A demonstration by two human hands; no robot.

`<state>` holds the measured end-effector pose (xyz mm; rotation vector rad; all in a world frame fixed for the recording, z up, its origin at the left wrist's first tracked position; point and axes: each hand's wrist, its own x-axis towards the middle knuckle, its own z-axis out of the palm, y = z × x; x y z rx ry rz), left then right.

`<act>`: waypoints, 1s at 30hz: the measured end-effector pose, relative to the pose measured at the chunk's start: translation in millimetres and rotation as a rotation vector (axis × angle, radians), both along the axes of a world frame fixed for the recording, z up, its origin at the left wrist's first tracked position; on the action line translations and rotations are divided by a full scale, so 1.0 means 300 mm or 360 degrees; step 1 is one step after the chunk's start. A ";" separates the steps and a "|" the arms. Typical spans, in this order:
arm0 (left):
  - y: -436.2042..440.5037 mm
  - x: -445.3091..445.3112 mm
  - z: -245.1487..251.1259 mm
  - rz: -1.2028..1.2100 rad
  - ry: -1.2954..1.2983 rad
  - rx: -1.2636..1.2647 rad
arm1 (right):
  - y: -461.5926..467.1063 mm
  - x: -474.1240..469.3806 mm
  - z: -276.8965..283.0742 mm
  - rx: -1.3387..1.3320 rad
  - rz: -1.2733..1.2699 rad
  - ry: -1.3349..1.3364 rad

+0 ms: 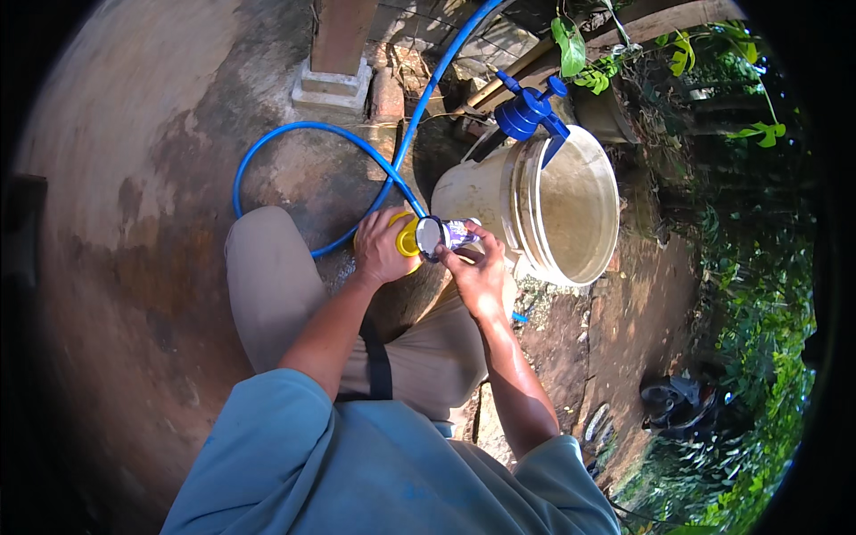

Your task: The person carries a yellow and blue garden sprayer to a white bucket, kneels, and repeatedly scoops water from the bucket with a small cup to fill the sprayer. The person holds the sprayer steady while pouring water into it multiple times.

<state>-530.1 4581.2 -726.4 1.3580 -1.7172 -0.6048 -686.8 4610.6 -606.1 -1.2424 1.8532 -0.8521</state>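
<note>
My left hand [382, 249] is wrapped around a yellow plastic container [406, 239], whose round neck faces right. My right hand [478, 264] grips a small cylinder [457, 234] with a purple and white printed wrap, thumb and fingers on either side. The cylinder's dark-rimmed round end [429, 237] shows a whitish face and overlaps the yellow neck in the picture; whether they touch I cannot tell. Just beyond both hands, a blue hose [409, 194] runs down behind them. A blue pump sprayer head [525, 114] rests at the rim of a whitish plastic bucket [478, 184].
A wooden post [342, 37] stands on a concrete footing [331, 87] beside bricks [386, 100]. The hose loops over stained concrete floor [200, 154]. Leafy plants [749, 301] line the right side, with a motorcycle [679, 404] farther off. My bent leg [267, 281] is at left.
</note>
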 end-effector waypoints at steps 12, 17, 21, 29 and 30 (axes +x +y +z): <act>-0.012 0.020 -0.006 -0.0092 0.0089 0.0008 | -0.008 0.034 0.096 -0.0020 0.0111 0.0390; -0.030 0.076 -0.019 -0.0346 0.0234 0.0194 | 0.003 0.051 0.099 -0.0069 0.0169 0.0485; -0.030 0.081 -0.035 -0.0372 0.0282 0.0257 | 0.005 0.067 0.084 -0.0169 0.0201 0.0513; -0.027 0.073 -0.057 -0.0358 0.0315 0.0199 | 0.039 0.099 0.092 -0.0326 0.0447 0.0864; -0.027 0.074 -0.055 -0.0375 0.0317 0.0222 | 0.039 0.097 0.110 -0.0330 0.0447 0.0803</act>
